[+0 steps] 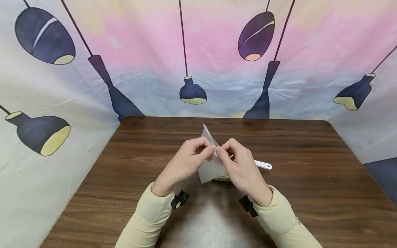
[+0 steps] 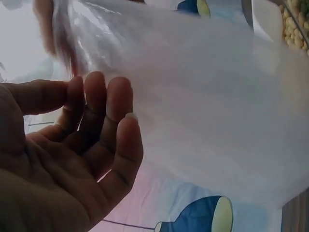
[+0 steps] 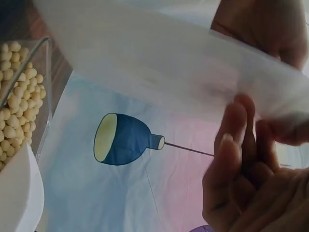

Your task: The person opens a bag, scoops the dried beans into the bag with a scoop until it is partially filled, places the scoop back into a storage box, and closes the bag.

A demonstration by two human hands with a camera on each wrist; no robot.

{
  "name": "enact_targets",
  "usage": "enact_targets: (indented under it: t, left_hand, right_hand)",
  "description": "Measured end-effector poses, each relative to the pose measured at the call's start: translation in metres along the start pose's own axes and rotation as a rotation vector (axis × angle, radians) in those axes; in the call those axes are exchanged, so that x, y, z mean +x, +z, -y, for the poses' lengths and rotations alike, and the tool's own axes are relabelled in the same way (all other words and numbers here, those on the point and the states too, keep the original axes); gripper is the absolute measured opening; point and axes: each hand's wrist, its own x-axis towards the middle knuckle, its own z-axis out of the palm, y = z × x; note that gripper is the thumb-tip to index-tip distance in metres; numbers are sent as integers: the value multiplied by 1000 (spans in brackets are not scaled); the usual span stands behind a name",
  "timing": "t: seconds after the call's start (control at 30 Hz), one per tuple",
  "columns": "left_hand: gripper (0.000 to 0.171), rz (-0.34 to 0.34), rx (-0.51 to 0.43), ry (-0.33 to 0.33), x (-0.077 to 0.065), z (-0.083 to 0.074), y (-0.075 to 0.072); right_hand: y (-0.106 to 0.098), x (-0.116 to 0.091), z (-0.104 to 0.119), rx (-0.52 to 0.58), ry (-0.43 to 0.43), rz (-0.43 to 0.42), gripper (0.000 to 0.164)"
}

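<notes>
A frosted, see-through plastic bag (image 1: 211, 170) hangs upright between both hands, near the middle of the table. My left hand (image 1: 187, 160) pinches its upper edge between thumb and index finger; in the left wrist view, the other fingers curve loosely beside the film. Almost touching it, thumb to thumb, my right hand (image 1: 243, 168) pinches the same edge from the other side. Behind the bag and right hand, mostly hidden in the head view, is a clear container (image 3: 49, 72) of pale yellow soybeans (image 3: 19, 99). A white scoop (image 3: 21, 193) lies at the container, its handle (image 1: 263, 165) pointing right.
The dark wood-grain table (image 1: 149, 148) reaches back to a hanging cloth (image 1: 149, 69) printed with lamps. Black straps (image 1: 180, 199) sit at both wrists by the cream sleeves (image 1: 149, 217).
</notes>
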Motion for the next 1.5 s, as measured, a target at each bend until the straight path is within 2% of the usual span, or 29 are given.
enact_targets:
  t: [0.27, 0.43, 0.8, 0.93, 1.1, 1.17, 1.23, 1.27, 1.37, 1.43, 1.5]
  left_hand:
    - [19, -32, 29, -14, -1, 0, 4]
    - [20, -22, 40, -9, 1, 1, 7]
    - [19, -22, 43, -15, 1, 0, 8]
    - [18, -39, -2, -28, -2, -5, 5]
    - [19, -91, 7, -16, -1, -5, 1]
    - [17, -117, 24, 23, -1, -4, 0]
    - [10, -139, 69, 96, -1, -2, -2]
    - [21, -146, 108, 138, -1, -1, -2]
    - [83, -137, 286, 255, -2, 1, -2]
    - [122, -115, 418, 300, -3, 3, -2]
    - [143, -88, 524, 331, -2, 5, -1]
  right_hand:
    - [9, 0, -3, -104, -13, -56, 16]
    - [8, -2, -3, -171, 1, -80, 17]
    - [9, -1, -4, -319, -39, -187, 15]
    - [0, 1, -5, -247, -2, -209, 15]
    - [-6, 2, -2, -130, 22, -170, 16]
    - [-7, 3, -3, -108, 3, -166, 13]
    - [-7, 3, -3, -80, -21, -169, 9]
    - [-7, 4, -4, -62, -32, -171, 7]
    - [-6, 4, -4, 16, -70, -174, 9]
    - [-5, 4, -4, 63, -97, -169, 13]
    - [-5, 3, -3, 99, -133, -145, 15]
